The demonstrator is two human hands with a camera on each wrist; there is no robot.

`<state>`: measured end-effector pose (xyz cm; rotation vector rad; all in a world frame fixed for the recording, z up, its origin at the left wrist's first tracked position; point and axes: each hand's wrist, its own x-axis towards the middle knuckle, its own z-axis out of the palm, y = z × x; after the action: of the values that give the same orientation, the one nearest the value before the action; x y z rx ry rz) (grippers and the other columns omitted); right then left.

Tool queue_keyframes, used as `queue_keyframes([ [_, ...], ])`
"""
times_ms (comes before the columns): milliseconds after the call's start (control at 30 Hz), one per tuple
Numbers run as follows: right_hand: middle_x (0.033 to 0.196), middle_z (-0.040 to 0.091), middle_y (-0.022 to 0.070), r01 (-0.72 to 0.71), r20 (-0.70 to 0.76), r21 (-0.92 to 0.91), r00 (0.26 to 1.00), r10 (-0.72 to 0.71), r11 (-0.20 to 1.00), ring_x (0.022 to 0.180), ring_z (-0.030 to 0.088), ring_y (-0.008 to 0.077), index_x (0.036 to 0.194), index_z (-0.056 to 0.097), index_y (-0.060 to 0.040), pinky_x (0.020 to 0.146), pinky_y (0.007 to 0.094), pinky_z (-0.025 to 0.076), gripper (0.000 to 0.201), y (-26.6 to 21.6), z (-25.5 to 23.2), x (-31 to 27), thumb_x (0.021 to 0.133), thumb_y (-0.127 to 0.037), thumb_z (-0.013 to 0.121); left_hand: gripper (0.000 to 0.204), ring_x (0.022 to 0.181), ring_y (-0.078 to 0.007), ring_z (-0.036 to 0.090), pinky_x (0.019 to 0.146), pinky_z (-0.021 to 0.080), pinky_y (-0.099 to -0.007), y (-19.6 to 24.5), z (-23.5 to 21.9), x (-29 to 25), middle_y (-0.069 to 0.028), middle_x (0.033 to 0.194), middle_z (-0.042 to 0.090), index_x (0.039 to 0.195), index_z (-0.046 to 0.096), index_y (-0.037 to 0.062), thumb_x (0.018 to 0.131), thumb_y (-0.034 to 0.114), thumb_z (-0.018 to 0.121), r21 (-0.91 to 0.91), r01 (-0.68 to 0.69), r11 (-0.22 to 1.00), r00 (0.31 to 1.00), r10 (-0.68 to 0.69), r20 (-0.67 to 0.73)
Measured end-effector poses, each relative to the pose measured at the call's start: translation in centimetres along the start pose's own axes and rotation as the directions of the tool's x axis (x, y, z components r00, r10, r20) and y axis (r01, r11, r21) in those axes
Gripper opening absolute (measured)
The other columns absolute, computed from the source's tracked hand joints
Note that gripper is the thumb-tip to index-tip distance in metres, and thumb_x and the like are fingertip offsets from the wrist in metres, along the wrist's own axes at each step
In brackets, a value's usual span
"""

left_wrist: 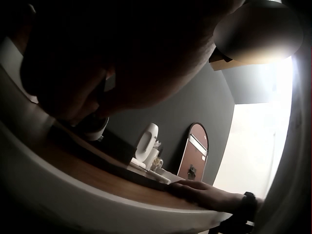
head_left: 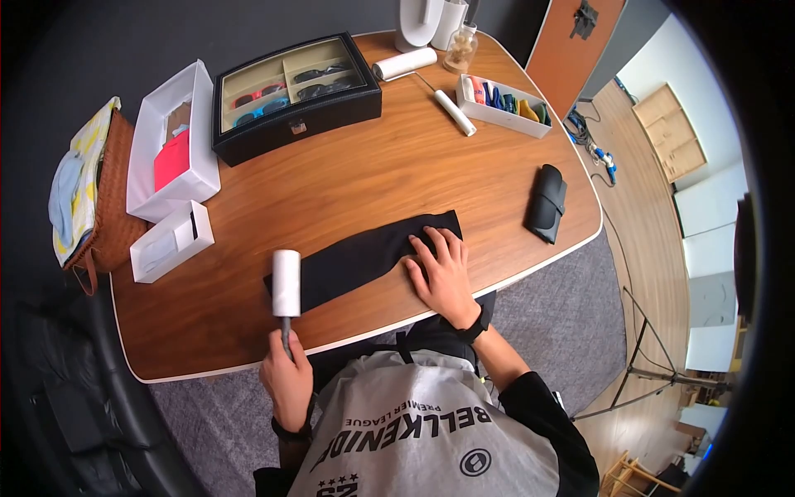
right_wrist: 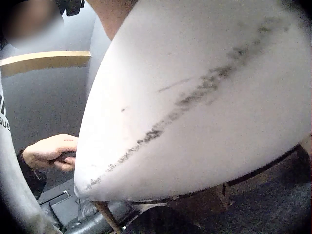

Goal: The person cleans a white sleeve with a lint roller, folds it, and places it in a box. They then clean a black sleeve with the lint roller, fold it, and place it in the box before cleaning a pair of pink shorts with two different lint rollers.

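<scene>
A black strip of cloth [head_left: 352,258] lies stretched out along the front part of the wooden table [head_left: 331,186]. My left hand [head_left: 287,381] grips the dark handle of a lint roller [head_left: 286,282], its white roll pointing up over the cloth's left end. On the cloth's right end rests my right hand [head_left: 444,280], palm down with fingers spread. The left wrist view shows the left hand [left_wrist: 87,83] dark and close up, with the right hand [left_wrist: 202,192] farther along the table edge. In the right wrist view the pale table underside [right_wrist: 195,107] fills most of the picture.
A black glasses display case [head_left: 298,128], a white bin [head_left: 203,157], a small white box [head_left: 199,236] and a wicker basket [head_left: 112,195] stand left. At the back lie two more lint rollers [head_left: 406,64] near a box of rolled fabrics [head_left: 505,120]. A black pouch [head_left: 546,205] lies right.
</scene>
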<state>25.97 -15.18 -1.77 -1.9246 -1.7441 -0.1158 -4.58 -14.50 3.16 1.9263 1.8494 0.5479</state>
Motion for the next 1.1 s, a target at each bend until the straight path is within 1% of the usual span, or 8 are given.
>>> queue_keyframes([
  [200, 0.14, 0.058, 0.0193, 0.026, -0.005, 0.014, 1.0, -0.026, 1.0, 0.132, 0.049, 0.0396, 0.131, 0.067, -0.0055, 0.111, 0.0518, 0.038, 0.041, 0.1, 0.0, 0.0, 0.096, -0.028, 0.069, 0.02, 0.075, -0.0505, 0.067, 0.062, 0.047, -0.0578, -2.2, 0.3, -2.4, -0.0273, 0.077, 0.066, 0.111, 0.059, 0.0051, 0.108, 0.024, 0.055, 0.018, -0.042, 0.999, 0.997, 0.041, 0.058],
  [300, 0.139, 0.059, 0.0195, 0.035, -0.005, 0.029, 0.999, -0.035, 0.999, 0.131, 0.05, 0.0396, 0.13, 0.068, -0.0052, 0.111, 0.0517, 0.038, 0.04, 0.1, -0.1, 0.2, 0.096, -0.026, 0.069, 0.021, 0.077, -0.0505, 0.067, 0.063, 0.048, -0.0593, -2.4, 0.5, -0.7, -0.0277, 0.079, 0.068, 0.111, 0.059, 0.0054, 0.109, 0.025, 0.052, 0.094, -0.004, 0.996, 0.998, 0.009, -0.059],
  [633, 0.138, 0.059, 0.0193, 0.036, -0.035, 0.029, 0.999, -0.035, 0.999, 0.13, 0.051, 0.039, 0.128, 0.068, -0.0052, 0.11, 0.0515, 0.04, 0.038, 0.2, -0.2, 0.1, 0.096, -0.025, 0.069, 0.023, 0.08, -0.0505, 0.066, 0.066, 0.047, -0.0576, -1.3, 0.0, 3.4, -0.0266, 0.082, 0.068, 0.111, 0.063, 0.006, 0.11, 0.027, 0.052, 0.078, -0.036, 0.996, 0.997, 0.041, -0.061],
  [767, 0.139, 0.059, 0.0189, 0.045, -0.029, 0.036, 0.999, -0.043, 0.998, 0.13, 0.051, 0.0391, 0.129, 0.068, -0.0052, 0.11, 0.0515, 0.041, 0.038, 0.3, -0.1, 0.1, 0.096, -0.025, 0.069, 0.024, 0.078, -0.0502, 0.067, 0.064, 0.047, -0.0567, 1.2, 0.7, 1.8, -0.0262, 0.08, 0.068, 0.111, 0.063, 0.0069, 0.11, 0.028, 0.052, -0.013, -0.082, 0.997, 0.996, 0.081, -0.022],
  [800, 0.139, 0.059, 0.0188, 0.047, -0.031, 0.038, 0.998, -0.046, 0.998, 0.13, 0.051, 0.0391, 0.129, 0.068, -0.0052, 0.11, 0.0514, 0.041, 0.038, 0.3, 0.0, 0.1, 0.096, -0.025, 0.069, 0.023, 0.078, -0.0504, 0.067, 0.064, 0.046, -0.0574, 2.1, 1.1, 1.4, -0.0261, 0.079, 0.068, 0.111, 0.064, 0.0076, 0.11, 0.028, 0.052, -0.007, -0.02, 1.0, 0.998, 0.02, 0.058],
  [933, 0.139, 0.059, 0.0188, 0.042, -0.026, 0.039, 0.999, -0.041, 0.998, 0.131, 0.051, 0.039, 0.129, 0.068, -0.0053, 0.11, 0.0515, 0.04, 0.038, 0.2, -0.1, 0.1, 0.096, -0.025, 0.069, 0.024, 0.07, -0.0478, 0.068, 0.061, 0.05, -0.0579, 3.6, 3.6, 0.6, -0.0241, 0.074, 0.068, 0.109, 0.061, 0.0047, 0.108, 0.027, 0.054, -0.026, -0.231, 0.973, 0.965, 0.232, 0.125],
  [1033, 0.139, 0.059, 0.0188, 0.046, -0.021, 0.04, 0.999, -0.046, 0.998, 0.131, 0.051, 0.0389, 0.129, 0.068, -0.0054, 0.111, 0.0514, 0.04, 0.038, 0.4, 0.0, 0.1, 0.096, -0.024, 0.069, 0.023, 0.07, -0.0479, 0.068, 0.061, 0.05, -0.0577, 3.7, 3.9, 0.6, -0.0242, 0.074, 0.068, 0.109, 0.061, 0.0058, 0.109, 0.027, 0.053, -0.024, -0.229, 0.973, 0.962, 0.23, 0.148],
  [1100, 0.139, 0.059, 0.0188, 0.043, -0.026, 0.039, 0.999, -0.042, 0.998, 0.131, 0.051, 0.0388, 0.129, 0.068, -0.0054, 0.111, 0.0512, 0.04, 0.038, 0.4, -0.1, 0.1, 0.096, -0.024, 0.069, 0.023, 0.07, -0.0482, 0.068, 0.062, 0.05, -0.058, 2.7, 3.2, 0.8, -0.0239, 0.076, 0.069, 0.111, 0.061, 0.0072, 0.11, 0.028, 0.052, 0.038, -0.129, 0.991, 0.982, 0.122, 0.143],
])
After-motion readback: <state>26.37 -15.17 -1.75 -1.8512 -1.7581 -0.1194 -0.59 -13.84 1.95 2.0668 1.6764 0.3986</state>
